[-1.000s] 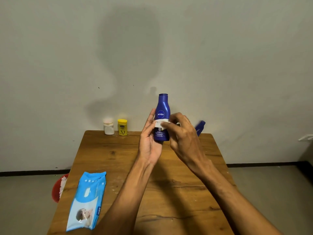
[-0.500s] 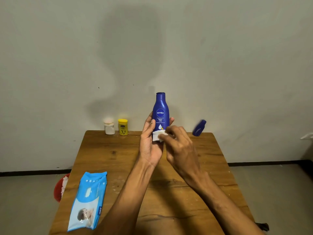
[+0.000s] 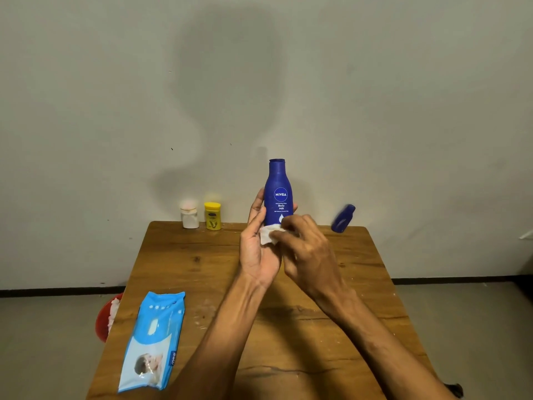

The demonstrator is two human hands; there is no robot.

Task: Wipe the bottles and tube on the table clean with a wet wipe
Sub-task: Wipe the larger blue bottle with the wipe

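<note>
Now | left hand (image 3: 256, 255) holds NIVEA Body Milk bottle (image 3: 278, 194) | right hand (image 3: 310, 254) pinches wipe (image 3: 267, 235)

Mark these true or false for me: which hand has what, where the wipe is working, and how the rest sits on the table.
1. The left hand holds the bottle upright. True.
2. The right hand presses the wipe on the bottle's cap. False: the wipe is at the bottle's lower part, below the logo.
3. The pack lies at the near left of the table. True.
4. The yellow jar lies on its side. False: it stands upright beside the white jar.
5. The small bottle is in the right hand. False: it sits tilted at the table's far right, untouched.
</note>
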